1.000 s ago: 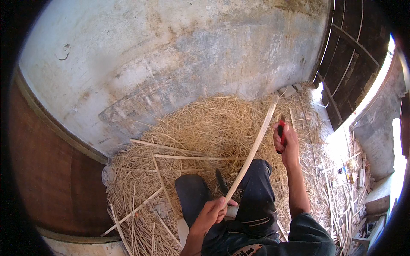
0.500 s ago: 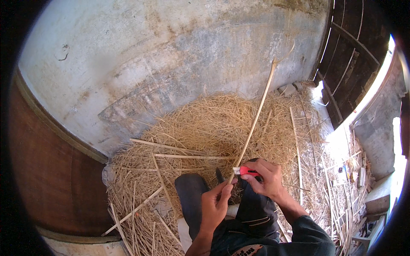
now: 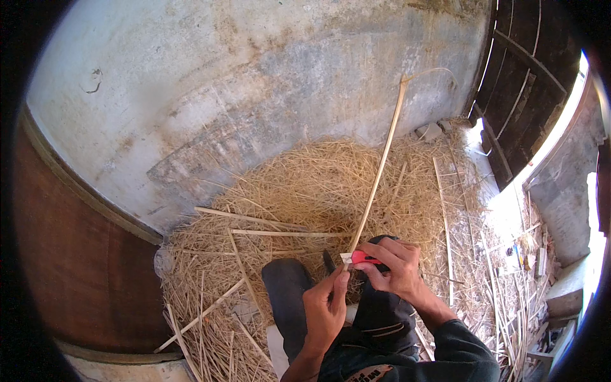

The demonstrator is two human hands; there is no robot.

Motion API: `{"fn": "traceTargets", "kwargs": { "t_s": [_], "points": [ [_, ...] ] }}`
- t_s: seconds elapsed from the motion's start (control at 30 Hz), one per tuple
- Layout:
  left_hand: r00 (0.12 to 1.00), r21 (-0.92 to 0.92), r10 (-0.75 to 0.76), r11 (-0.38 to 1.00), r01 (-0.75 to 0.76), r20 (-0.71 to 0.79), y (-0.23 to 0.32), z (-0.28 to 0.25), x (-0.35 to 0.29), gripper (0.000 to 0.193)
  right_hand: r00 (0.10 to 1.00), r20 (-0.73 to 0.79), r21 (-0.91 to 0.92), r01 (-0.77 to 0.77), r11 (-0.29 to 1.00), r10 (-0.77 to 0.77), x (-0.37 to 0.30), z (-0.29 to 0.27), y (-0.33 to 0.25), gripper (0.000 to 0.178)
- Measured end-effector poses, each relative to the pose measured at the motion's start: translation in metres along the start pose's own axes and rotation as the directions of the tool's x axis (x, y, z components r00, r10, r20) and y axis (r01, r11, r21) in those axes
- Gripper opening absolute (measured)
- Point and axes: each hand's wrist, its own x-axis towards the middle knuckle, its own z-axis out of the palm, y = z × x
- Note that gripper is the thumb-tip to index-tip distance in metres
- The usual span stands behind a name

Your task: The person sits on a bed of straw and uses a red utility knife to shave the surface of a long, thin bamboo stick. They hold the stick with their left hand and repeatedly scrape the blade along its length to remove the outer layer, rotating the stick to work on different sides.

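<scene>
A long, pale bamboo strip (image 3: 380, 172) slants up and away from between my knees, a thin shaving curling off its far tip. Its near end is pinched between the thumb and fingers of my left hand (image 3: 326, 302). My right hand (image 3: 396, 266) is closed around a red utility knife (image 3: 366, 257). The knife's short, light blade lies against the strip just above my left fingertips. A dark knife-like blade (image 3: 328, 260) shows beside my left hand; its lower part is hidden.
Straw-like shavings (image 3: 305, 184) are heaped against the stained wall (image 3: 254, 89). Loose strips (image 3: 286, 233) lie across the heap on the left, more on the right. A brown panel (image 3: 83, 254) stands at left, dark wooden boards (image 3: 528, 83) at upper right.
The strip's far end has tilted slightly left and up, and its curl now bends over to the right. The knife has shifted a little left, near my left fingertips.
</scene>
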Motion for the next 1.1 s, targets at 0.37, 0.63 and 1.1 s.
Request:
{"fn": "traceTargets", "kwargs": {
  "t_s": [0.37, 0.63, 1.1],
  "points": [
    [1.0, 0.01, 0.008, 1.0, -0.008, -0.019, -0.002, -0.007, -0.004, 0.03, 1.0, 0.019, -0.047, 0.008, 0.999, -0.007, 0.003, 0.002, 0.0, 0.036],
    [0.989, -0.025, -0.112, 0.993, 0.115, 0.095, -0.009, -0.009, -0.027, 0.037, 0.933, -0.247, -0.059, -0.286, 0.956, 0.263, 0.032, -0.019, 0.025, 0.017],
    [0.905, -0.17, -0.305, 0.916, 0.364, 0.297, -0.043, -0.029, -0.044, 0.038, 0.794, -0.202, 0.299, -0.507, 0.809, 0.573, 0.052, -0.036, 0.129, 0.033]
  ]
}}
